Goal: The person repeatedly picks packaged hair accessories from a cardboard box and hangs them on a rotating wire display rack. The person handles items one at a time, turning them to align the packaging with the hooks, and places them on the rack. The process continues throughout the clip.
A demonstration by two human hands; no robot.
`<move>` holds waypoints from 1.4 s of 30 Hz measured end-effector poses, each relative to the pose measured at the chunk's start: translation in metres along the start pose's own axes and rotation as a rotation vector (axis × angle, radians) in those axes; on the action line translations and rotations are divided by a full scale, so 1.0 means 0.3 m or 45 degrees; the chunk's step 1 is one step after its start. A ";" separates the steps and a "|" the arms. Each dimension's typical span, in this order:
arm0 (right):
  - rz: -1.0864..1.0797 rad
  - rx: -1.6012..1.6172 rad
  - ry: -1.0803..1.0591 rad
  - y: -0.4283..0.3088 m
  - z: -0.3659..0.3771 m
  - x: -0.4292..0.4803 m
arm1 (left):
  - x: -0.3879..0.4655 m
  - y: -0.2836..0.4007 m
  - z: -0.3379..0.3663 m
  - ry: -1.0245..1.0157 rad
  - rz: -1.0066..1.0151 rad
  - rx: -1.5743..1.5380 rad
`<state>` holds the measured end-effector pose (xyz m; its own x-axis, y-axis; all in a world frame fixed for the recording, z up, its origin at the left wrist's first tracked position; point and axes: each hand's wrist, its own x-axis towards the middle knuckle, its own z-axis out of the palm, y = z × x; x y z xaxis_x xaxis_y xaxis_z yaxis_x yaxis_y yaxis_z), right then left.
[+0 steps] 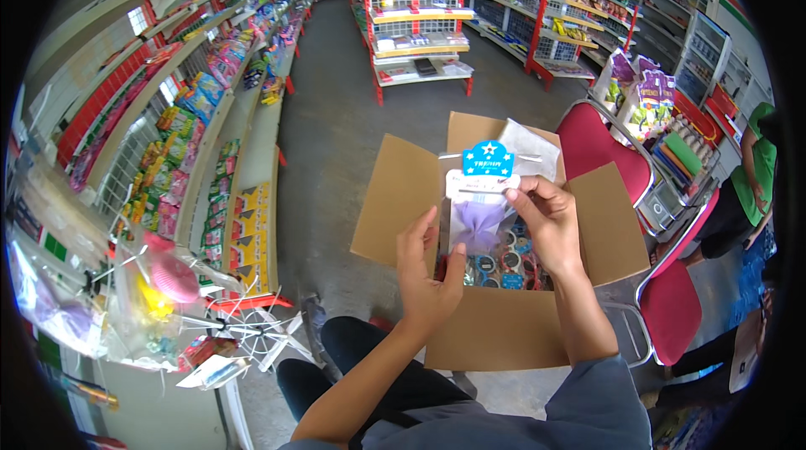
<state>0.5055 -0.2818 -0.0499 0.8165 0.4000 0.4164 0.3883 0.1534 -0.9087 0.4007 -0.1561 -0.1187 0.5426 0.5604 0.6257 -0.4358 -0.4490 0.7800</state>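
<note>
In front of me, my right hand (546, 223) pinches the upper right of a clear packet (446, 223) between thumb and fingers. Inside the packet is a purple fabric bow (476, 223) on a white card. A blue header card with stars (488, 160) tops it, above a white label (466, 183) that bears writing. My left hand (431, 270) is beside the packet's lower left, fingers apart. Its thumb overlaps the packet's edge; whether it touches is unclear. Behind the packet, an open cardboard box (497, 327) holds several packaged toy-like watches (511, 261), partly hidden.
A white sheet or pouch (538, 151) leans on the box's far flap. Red-seated chairs (598, 148) stand at right, near a person in green (759, 166). Stocked shelves (211, 116) line the left. A wire display rack (258, 327) with hanging packets is close at lower left.
</note>
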 end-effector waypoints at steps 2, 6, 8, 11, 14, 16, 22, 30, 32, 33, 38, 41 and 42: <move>0.028 0.050 -0.105 -0.049 0.045 -0.026 | 0.032 0.061 -0.070 0.057 0.005 -0.014; 0.061 0.236 -0.368 -0.110 0.153 -0.064 | 0.073 0.195 -0.216 0.199 -0.071 -0.215; 0.081 0.347 -0.527 -0.140 0.209 -0.088 | 0.089 0.256 -0.310 0.229 -0.123 -0.319; 0.072 0.490 -0.736 -0.191 0.310 -0.121 | 0.084 0.358 -0.440 0.289 -0.126 -0.370; 0.136 0.576 -0.911 -0.252 0.409 -0.151 | 0.065 0.458 -0.570 0.332 -0.109 -0.293; 0.130 0.546 -0.987 -0.291 0.491 -0.172 | 0.047 0.516 -0.655 0.379 -0.075 -0.257; 0.062 0.672 -1.248 -0.393 0.727 -0.228 | 0.006 0.654 -0.845 0.586 0.076 -0.140; -0.207 0.772 -1.434 -0.562 0.961 -0.280 | -0.021 0.776 -1.035 0.774 0.196 0.132; -0.245 0.862 -1.307 -0.616 1.004 -0.296 | -0.023 0.807 -1.066 0.756 0.191 0.123; -0.302 0.918 -1.254 -0.641 1.027 -0.301 | -0.023 0.820 -1.076 0.749 0.180 0.124; -0.376 0.886 -1.358 -0.749 1.106 -0.261 | -0.020 0.878 -1.105 0.762 0.262 0.266; -0.437 0.959 -1.436 -0.786 1.121 -0.253 | -0.015 0.915 -1.126 0.779 0.330 0.322; -0.482 0.930 -1.444 -0.799 1.127 -0.250 | -0.010 0.928 -1.132 0.789 0.339 0.353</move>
<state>0.2069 -0.0432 0.1264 -0.2082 0.6787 0.7043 -0.0890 0.7040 -0.7046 0.0338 -0.0463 0.0963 -0.0987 0.6618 0.7432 -0.2541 -0.7388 0.6242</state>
